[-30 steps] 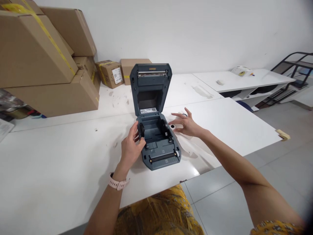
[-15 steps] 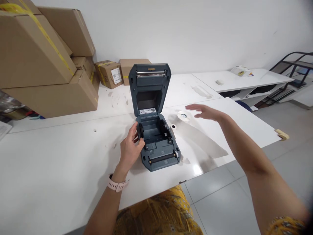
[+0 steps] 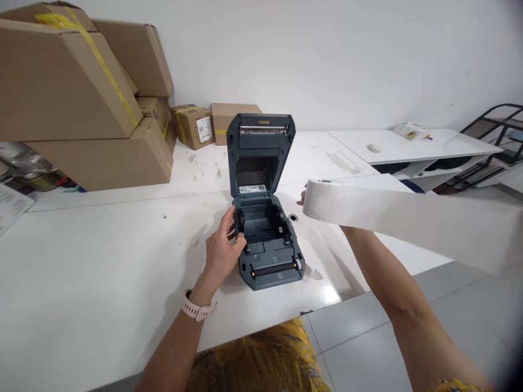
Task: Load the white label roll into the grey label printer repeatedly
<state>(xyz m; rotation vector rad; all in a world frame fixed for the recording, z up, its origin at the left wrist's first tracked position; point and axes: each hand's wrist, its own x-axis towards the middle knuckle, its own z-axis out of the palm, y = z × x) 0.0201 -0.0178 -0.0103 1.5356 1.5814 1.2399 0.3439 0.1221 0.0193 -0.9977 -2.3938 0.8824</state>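
Note:
A dark grey label printer [image 3: 269, 247] stands on the white table with its lid [image 3: 261, 147] raised. The roll bay inside it holds no roll. My left hand [image 3: 223, 245] grips the printer's left side, thumb over the rim and fingers along the outer wall. To the right of the printer, my right hand [image 3: 301, 198] holds up a roll of white label paper [image 3: 321, 200]. Most of that hand is hidden behind the paper; only some fingertips show at the roll's left. A long loose strip [image 3: 408, 218] trails from the roll to the right, past the table's edge.
Cardboard boxes [image 3: 81, 87] are stacked at the back left, and smaller cartons [image 3: 192, 126] stand against the wall. A small dark-cored roll [image 3: 293, 218] sits close by the printer's right side. Paper scraps [image 3: 314, 273] lie near its front corner. A dark metal rack [image 3: 494, 128] stands far right.
My right hand has taken hold of the paper roll and lifted it off the table, with its strip now swung up to the right. My left hand stays on the printer.

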